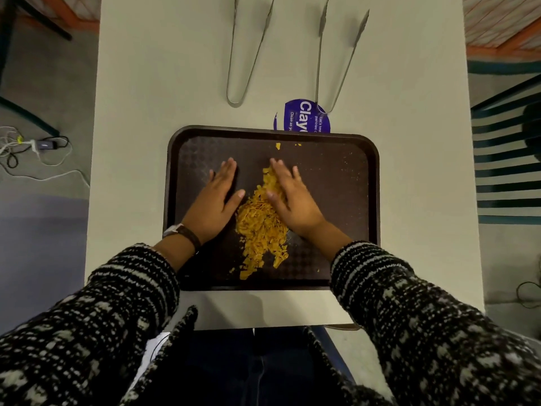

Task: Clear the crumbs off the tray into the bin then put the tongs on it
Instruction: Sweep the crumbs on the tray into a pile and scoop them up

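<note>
A dark brown tray lies on the white table in front of me. A heap of orange crumbs sits in its middle, with a few stray bits near the far rim. My left hand lies flat on the tray just left of the heap, fingers straight. My right hand lies flat on the heap's right side, touching the crumbs. Two metal tongs lie beyond the tray: the left tongs and the right tongs. No bin is in view.
A round purple sticker lies on the table under the right tongs' hinge, partly covered by the tray's far rim. Cables and a charger lie on the floor at left. A dark slatted chair stands at right.
</note>
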The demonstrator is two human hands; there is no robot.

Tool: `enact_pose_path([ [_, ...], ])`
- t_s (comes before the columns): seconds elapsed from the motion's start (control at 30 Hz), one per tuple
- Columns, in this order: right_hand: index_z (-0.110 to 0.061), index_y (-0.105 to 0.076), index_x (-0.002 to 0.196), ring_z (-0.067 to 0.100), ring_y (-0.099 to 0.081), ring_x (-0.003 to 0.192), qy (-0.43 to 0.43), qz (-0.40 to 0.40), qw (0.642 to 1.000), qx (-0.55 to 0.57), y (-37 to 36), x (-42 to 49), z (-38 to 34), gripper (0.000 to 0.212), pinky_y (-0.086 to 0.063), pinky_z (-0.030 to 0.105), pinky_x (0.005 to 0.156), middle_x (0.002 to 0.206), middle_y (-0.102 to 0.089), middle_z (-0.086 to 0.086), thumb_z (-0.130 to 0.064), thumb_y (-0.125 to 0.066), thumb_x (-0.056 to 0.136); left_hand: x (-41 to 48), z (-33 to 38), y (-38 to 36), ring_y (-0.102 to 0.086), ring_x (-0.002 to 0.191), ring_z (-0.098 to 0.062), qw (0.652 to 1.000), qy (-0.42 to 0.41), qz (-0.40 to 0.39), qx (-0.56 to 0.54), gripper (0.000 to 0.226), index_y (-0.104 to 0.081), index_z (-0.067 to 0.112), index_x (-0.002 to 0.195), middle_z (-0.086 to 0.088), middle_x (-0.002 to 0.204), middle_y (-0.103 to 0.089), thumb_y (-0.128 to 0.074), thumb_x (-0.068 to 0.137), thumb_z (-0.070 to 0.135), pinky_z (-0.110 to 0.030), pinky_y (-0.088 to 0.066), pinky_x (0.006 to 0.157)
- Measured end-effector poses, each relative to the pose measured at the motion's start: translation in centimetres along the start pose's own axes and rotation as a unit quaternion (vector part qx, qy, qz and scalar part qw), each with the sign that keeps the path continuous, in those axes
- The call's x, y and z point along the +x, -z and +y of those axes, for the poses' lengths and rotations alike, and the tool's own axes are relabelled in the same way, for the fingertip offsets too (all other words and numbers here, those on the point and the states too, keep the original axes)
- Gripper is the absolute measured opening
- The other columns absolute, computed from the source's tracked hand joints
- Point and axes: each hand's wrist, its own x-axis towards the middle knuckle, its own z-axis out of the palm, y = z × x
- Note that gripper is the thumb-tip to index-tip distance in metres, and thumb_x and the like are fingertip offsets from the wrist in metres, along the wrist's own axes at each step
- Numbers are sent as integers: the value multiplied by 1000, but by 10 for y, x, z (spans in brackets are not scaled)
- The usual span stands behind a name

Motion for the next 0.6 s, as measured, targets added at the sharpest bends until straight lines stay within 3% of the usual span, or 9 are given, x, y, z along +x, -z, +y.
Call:
enact_pose_path([
  [0.07, -5, -22, 147, 12, -13, 142, 28, -18, 999, 31, 2, -8, -2, 70, -2, 25, 118, 153, -27, 12, -50, -30, 95, 14, 8, 3, 0, 142, -8, 1000, -17, -3, 15, 62, -7, 11, 148, -6, 157, -8, -36, 98, 34, -28, 3, 117],
  [0.13, -4, -26, 146, 18, -19, 144, 41, 10, 999, 33, 7, -14, 5, 70, -5, 29, 120, 152, -30, 12, -51, -30, 94, 31, 20, 1, -2, 142, -9, 998, -49, -23, 33, 61, -11, 9, 148, -8, 157, -10, -35, 98, 35, -28, 3, 117],
  [0.3, -6, -30, 144, 17, -15, 145, -4, 85, 996, -2, 34, -19, 37, 62, -4, 34, 120, 153, -28, 10, -41, -36, 93, 71, 44, -15, -1, 146, -17, 986, -100, -92, 97, 64, -8, 10, 148, -7, 158, -7, -32, 97, 40, -33, 2, 119],
  [0.47, -8, -26, 146, 18, -9, 146, 10, 40, 995, -88, 49, -6, 56, 66, -1, 33, 119, 156, -21, 11, -46, -35, 93, 78, 46, -20, -1, 145, -14, 985, -104, -108, 91, 65, -8, 10, 148, -7, 158, -8, -37, 96, 36, -27, 4, 116],
  [0.6, -10, -23, 147, 16, -5, 146, 36, 0, 990, -133, 45, 11, 56, 68, -1, 39, 120, 157, -17, 10, -49, -34, 92, 46, 50, -17, -5, 134, -1, 986, -112, -123, 29, 57, -17, 10, 147, -6, 154, -20, -39, 98, 27, -11, 2, 107],
])
